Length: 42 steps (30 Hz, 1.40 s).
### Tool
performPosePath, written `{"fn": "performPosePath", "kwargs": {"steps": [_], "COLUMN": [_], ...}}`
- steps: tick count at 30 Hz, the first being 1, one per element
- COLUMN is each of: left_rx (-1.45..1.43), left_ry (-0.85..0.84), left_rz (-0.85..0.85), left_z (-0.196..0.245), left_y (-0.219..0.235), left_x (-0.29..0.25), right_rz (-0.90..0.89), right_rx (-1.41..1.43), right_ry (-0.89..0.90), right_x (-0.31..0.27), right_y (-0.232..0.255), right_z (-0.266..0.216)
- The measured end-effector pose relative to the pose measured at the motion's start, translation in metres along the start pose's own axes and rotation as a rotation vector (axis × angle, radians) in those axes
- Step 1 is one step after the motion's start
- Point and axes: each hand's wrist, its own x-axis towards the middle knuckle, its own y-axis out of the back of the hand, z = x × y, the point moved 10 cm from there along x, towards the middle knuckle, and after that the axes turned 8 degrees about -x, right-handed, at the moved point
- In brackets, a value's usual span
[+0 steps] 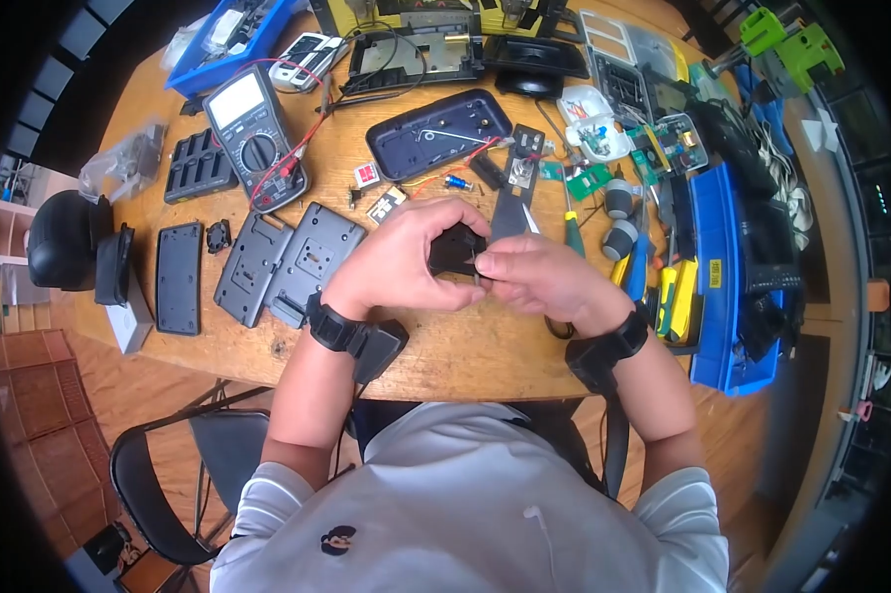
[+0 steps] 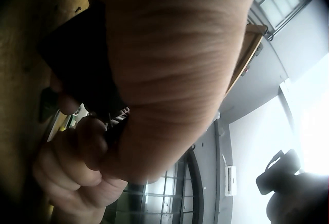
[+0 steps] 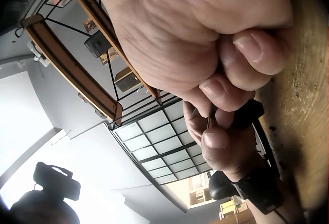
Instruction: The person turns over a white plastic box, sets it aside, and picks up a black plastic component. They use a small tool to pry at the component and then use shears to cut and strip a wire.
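Close to the table's front edge, my left hand point(image 1: 396, 259) grips a black plastic part point(image 1: 452, 249), its thumb and fingers curved round the sides. In the left wrist view this black part point(image 2: 77, 54) appears as a dark, flat-sided block. My right hand point(image 1: 544, 275) meets it from the other side, with thumb and forefinger pinching a thin metal piece point(image 3: 209, 120). Its other fingers are curled into the palm. Most of the metal piece is hidden by fingertips, and I cannot tell its kind.
Left of the hands lie black plates point(image 1: 315, 255) and a multimeter point(image 1: 253, 138). A dark casing point(image 1: 435, 133) lies beyond them. On the right are a green-handled screwdriver point(image 1: 573, 232), circuit boards point(image 1: 589, 180), yellow-handled cutters point(image 1: 678, 296) and a blue bin point(image 1: 717, 287).
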Motion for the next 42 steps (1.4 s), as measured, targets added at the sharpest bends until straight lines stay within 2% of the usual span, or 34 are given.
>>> {"fn": "performPosePath", "kwargs": {"steps": [6, 12, 14, 27, 29, 33, 35, 42], "left_rx": [-0.001, 0.058, 0.089, 0.157, 0.171, 0.195, 0.264, 0.345], "left_ry": [0.023, -0.046, 0.022, 0.009, 0.004, 0.028, 0.043, 0.062], "left_rz": [-0.015, -0.011, -0.064, -0.089, -0.094, -0.111, -0.146, -0.153], "left_z": [0.001, 0.007, 0.003, 0.006, 0.006, 0.005, 0.002, 0.001], "left_y": [-0.004, -0.003, -0.006, -0.016, -0.018, -0.021, -0.026, -0.027], "left_x": [0.0, 0.0, 0.0, -0.002, -0.001, -0.001, -0.002, -0.003], "right_rz": [0.026, 0.048, 0.066, 0.136, 0.209, 0.212, 0.215, 0.273], "right_rx": [-0.072, -0.104, -0.139, -0.233, -0.328, -0.356, -0.499, -0.69], "right_ry": [-0.042, -0.035, -0.052, -0.083, -0.103, -0.039, -0.087, -0.111], "right_x": [-0.005, -0.007, -0.009, -0.015, -0.018, -0.012, -0.014, -0.012], "right_y": [0.004, 0.005, 0.005, 0.006, 0.007, 0.013, 0.013, 0.016], "right_z": [-0.002, -0.005, -0.007, -0.012, -0.017, -0.015, -0.018, -0.025]}}
